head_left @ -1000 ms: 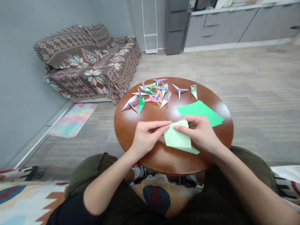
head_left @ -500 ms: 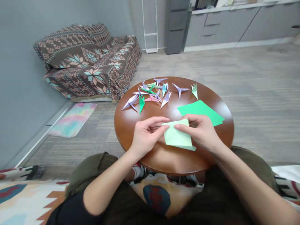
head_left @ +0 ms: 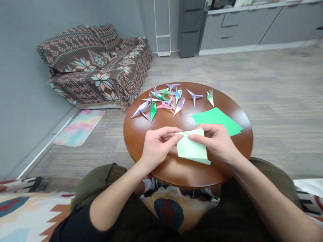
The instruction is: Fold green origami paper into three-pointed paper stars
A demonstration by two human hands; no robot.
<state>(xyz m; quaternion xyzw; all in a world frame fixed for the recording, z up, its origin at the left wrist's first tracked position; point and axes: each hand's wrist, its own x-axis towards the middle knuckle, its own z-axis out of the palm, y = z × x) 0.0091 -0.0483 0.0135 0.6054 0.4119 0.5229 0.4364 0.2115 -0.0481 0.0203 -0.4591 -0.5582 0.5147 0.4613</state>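
Far left: a sofa under a brown patterned throw (head_left: 101, 70) stands against the grey wall, with a pastel rainbow mat (head_left: 78, 127) on the floor before it; both are well apart from the work.
Table: the round polished brown wooden table (head_left: 141, 134) sits just in front of the person's knees, so both forearms can reach over its near edge.
Folded pieces: a cluster of small folded paper cranes in lilac, green and pink (head_left: 164, 99) lies at the far left part of the top, judged to be set aside there to keep the near area free for folding.
Left hand: the left hand (head_left: 157, 144) is curled, thumb and fingertips pinched on the left upper corner of the pale green folded paper sheet (head_left: 190, 148), seemingly steadying that edge.
Paper in hand: the pale green sheet is doubled over and held just above the table's near middle, between both hands, its lower corner pointing toward the person.
Right hand: the right hand (head_left: 218, 143) is partly closed, with its forefinger laid along the sheet's top edge and the thumb hidden beneath, likely pressing the crease flat.
Spare sheets: a small stack of bright green square paper sheets (head_left: 217, 119) lies flat just beyond the right hand, near enough to reach.
Far right: a pale green crane (head_left: 210, 96) stands apart from the cluster.
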